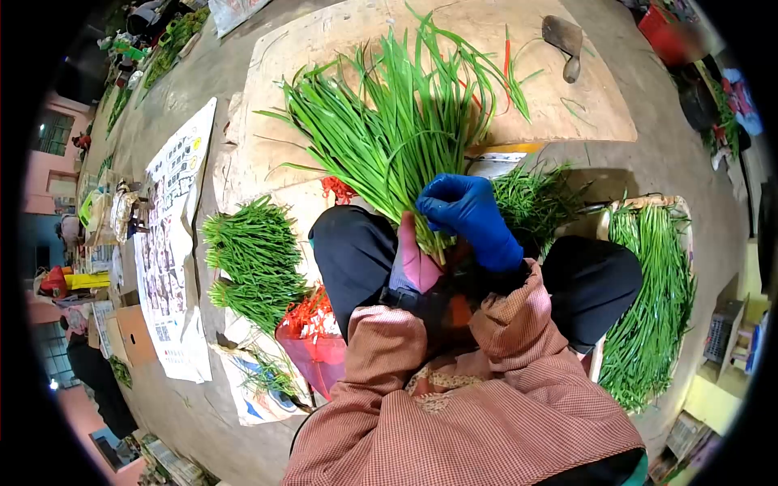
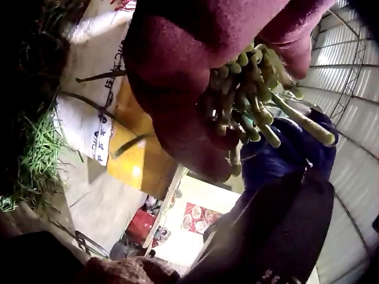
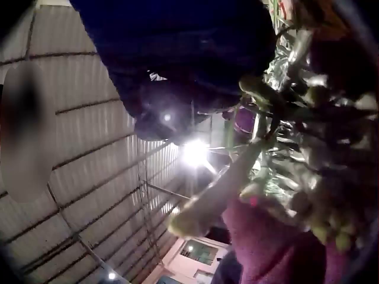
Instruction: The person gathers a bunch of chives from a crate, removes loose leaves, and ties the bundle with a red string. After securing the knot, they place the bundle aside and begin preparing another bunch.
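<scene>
A large fanned bunch of garlic chives [image 1: 389, 138] stands over the lap, its long green leaves pointing away across the board. My left hand [image 1: 415, 261], in a pinkish-purple glove, grips it low down around the pale stalks. In the left wrist view the cut stalk ends [image 2: 251, 103] stick out of that glove [image 2: 183, 77]. My right hand [image 1: 470, 217], in a blue glove, has its fingers curled and pinches at the bunch's right side, just above the left hand. One stalk [image 3: 216, 192] juts out from the others in the right wrist view.
A cleaver [image 1: 563, 44] lies on the wooden board [image 1: 567, 105]. Bundled chives [image 1: 255, 259] sit left, a crate of chives [image 1: 648, 308] right, loose greens [image 1: 535, 202] beside the right knee. A red container [image 1: 312, 348] with red ties stands by the left knee. A printed sheet [image 1: 174, 243] covers floor farther left.
</scene>
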Motion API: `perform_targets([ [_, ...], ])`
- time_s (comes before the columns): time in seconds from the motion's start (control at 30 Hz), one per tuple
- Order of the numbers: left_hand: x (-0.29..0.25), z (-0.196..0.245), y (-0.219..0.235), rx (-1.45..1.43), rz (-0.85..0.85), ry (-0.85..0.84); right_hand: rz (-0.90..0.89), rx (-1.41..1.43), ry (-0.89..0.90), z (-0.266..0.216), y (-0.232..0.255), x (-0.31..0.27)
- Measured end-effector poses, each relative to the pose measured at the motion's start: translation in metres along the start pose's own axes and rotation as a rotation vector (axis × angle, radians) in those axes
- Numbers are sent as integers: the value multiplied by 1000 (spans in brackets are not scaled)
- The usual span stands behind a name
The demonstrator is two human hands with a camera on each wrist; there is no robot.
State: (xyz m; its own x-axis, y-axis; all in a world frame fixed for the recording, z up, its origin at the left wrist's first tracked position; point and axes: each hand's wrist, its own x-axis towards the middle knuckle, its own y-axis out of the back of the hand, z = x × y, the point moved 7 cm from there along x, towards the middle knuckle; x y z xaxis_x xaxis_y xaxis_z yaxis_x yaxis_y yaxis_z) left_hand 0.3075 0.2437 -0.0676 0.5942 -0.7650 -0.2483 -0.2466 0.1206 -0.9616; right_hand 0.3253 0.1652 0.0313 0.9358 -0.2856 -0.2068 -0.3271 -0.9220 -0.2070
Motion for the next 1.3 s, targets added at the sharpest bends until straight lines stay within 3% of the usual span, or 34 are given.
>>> perform_targets([
  [0.07,4,-5,-3,-423,-163,34,-27,9,60,1,-3,6],
  [0.1,4,-2,-2,-423,-165,39,-9,-29,86,1,-5,10],
  [0.17,-1,7,20,227,111,52,-1,-22,88,-1,-6,12],
  [0.27,1,18,26,436,92,-1,27,32,53,-21,-7,3],
  [0.33,4,12,17,333,156,21,9,137,110,-41,-7,-2],
  [0.4,0,15,11,478,322,-78,58,179,124,-54,4,-5],
  [0.47,1,18,12,494,280,-116,211,83,207,-71,24,-10],
  [0.53,2,16,9,561,195,-64,210,4,209,-49,43,-9],
  [0.6,1,16,2,580,154,-74,197,-511,440,-27,50,-11],
  [0.63,1,16,-4,599,117,-85,174,-510,182,-7,55,-16],
  [0.67,1,14,-6,596,117,-88,171,-512,182,-1,52,-25],
  [0.73,-5,12,3,421,316,-143,155,-622,269,8,45,-42],
  [0.83,-6,13,-2,515,177,-65,211,-719,360,22,42,-41],
  [0.87,-7,13,-1,519,176,-63,234,-712,384,23,44,-38],
  [0.93,-13,18,4,630,352,-108,187,-701,370,17,44,-37],
  [1.03,-10,19,13,571,279,-62,188,-677,404,6,43,-40],
  [1.1,-8,20,21,492,270,-36,182,-364,151,12,47,-40],
  [1.13,-7,19,22,415,258,-13,181,-362,152,6,46,-41],
  [1.2,-8,20,21,418,264,-17,220,-82,17,4,49,-42],
  [1.27,-8,21,18,416,271,-23,290,-70,-9,-19,52,-49],
  [1.3,-5,18,10,393,174,16,354,-46,-11,-31,58,-52],
])
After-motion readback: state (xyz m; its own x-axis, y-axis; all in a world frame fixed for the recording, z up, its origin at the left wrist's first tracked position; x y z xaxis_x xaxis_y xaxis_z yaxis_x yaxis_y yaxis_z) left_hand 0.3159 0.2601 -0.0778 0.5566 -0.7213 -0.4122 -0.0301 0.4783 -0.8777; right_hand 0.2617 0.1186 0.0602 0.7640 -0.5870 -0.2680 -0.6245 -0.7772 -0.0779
